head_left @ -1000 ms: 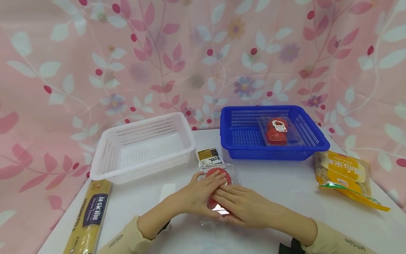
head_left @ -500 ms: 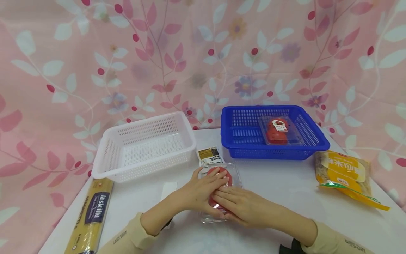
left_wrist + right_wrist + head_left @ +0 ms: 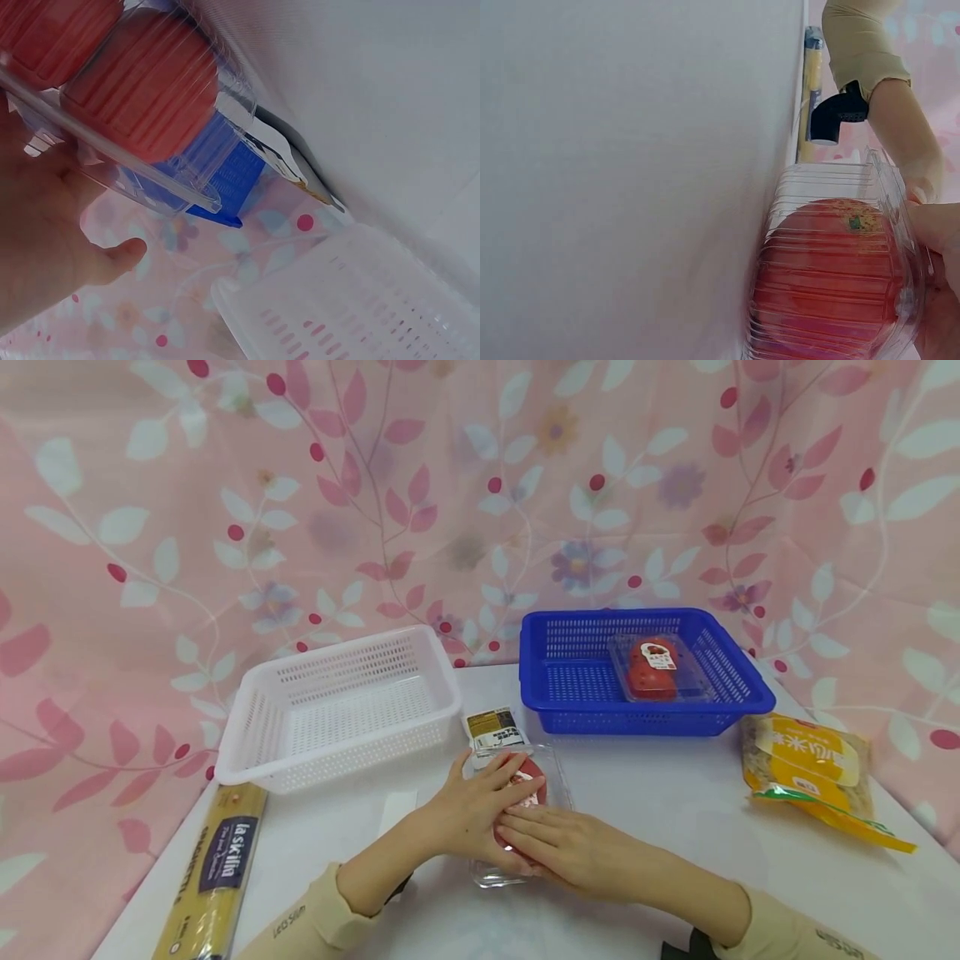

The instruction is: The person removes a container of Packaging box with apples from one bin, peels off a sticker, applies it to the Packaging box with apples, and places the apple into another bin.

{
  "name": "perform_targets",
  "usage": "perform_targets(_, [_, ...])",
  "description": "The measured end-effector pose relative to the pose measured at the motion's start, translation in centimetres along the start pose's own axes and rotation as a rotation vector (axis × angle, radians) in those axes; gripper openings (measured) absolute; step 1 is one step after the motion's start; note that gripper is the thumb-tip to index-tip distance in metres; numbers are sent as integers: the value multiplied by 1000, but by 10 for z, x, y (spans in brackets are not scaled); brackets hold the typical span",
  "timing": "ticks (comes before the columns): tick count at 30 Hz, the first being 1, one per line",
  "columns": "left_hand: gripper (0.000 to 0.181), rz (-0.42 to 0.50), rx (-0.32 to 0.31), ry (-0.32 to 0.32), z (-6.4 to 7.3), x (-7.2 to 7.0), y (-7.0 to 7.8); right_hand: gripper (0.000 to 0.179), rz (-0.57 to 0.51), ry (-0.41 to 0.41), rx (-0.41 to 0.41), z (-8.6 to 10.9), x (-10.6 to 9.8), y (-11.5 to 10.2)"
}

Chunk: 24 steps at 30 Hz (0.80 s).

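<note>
A clear plastic box of red tomatoes (image 3: 559, 781) lies on the table in front of the person in the head view. The left hand (image 3: 472, 818) rests on its lid with fingers spread, and a label shows between them. Beside it the right hand (image 3: 581, 852) lies on the lid too, its fairly straight fingers touching the left hand. The left wrist view shows the ribbed side of the box and tomatoes (image 3: 150, 86), with the left hand (image 3: 49, 217) at the lid's edge. In the right wrist view, a tomato (image 3: 829, 274) with a green spot shows through the plastic.
A white basket (image 3: 360, 747) stands left, a blue basket (image 3: 637, 724) holding another tomato box (image 3: 652, 668) right. Between them lies a small packet (image 3: 495, 727). Spaghetti (image 3: 217, 868) lies far left, a yellow grain bag (image 3: 810, 768) far right. A white strip (image 3: 397, 810) lies near the left forearm.
The left hand's fingers have spread and shifted slightly on the lid, showing more of the label. The right hand stays nearly in place. The box has barely moved.
</note>
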<state>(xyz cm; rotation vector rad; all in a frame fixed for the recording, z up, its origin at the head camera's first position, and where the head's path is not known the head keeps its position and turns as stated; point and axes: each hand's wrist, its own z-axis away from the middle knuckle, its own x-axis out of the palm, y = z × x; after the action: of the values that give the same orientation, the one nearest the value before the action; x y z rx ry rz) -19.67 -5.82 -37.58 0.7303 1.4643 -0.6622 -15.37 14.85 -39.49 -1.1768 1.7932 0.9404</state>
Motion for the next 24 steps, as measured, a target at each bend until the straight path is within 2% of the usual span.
perform_targets(5, [106, 9, -22, -7, -1, 1, 0, 41, -29, 17, -4, 0, 1, -1])
perform_targets(12, [120, -20, -4, 62, 0, 8, -3, 39, -113, 17, 6, 3, -4, -5])
perform_targets(15, [120, -43, -14, 65, 2, 9, -4, 37, -165, 35, 7, 6, -8, -7])
perform_targets(19, [112, -70, -51, 56, 8, 9, -3, 31, -184, 80, -12, 9, -14, -5])
perform_targets(21, [108, -47, -85, 53, 13, 8, -3, 29, -168, 83, 34, 11, -17, -3])
perform_targets(24, [107, 23, -155, 49, 20, 7, -2, 38, -125, 60, 195, 17, -21, -1])
